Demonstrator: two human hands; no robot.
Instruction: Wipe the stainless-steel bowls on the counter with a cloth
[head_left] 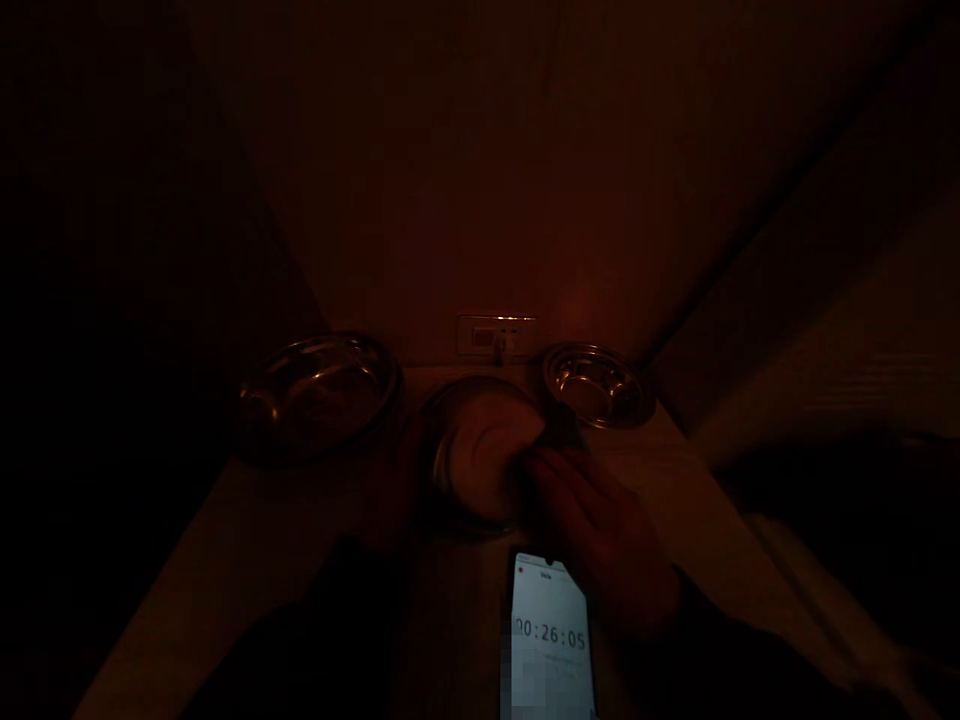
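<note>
In very dim light, a round metal dish point(480, 440) with a pale, blurred inner face lies in the middle of the table. At its right rim is my right hand point(600, 520), fingers pressed together over a small dark thing point(562, 425), perhaps a cloth. My left hand point(390, 490) is by the left rim of the dish, almost lost in shadow, and its fingers do not show clearly. Just below the dish lies a phone point(551, 635) with a lit timer screen, partly beside my right wrist.
A large shiny metal dish point(322, 390) stands at the back left of the wooden table point(667, 470). A smaller metal bowl point(596, 385) stands at the back right. Behind them, the wall carries a socket plate point(496, 335) with a plug in it.
</note>
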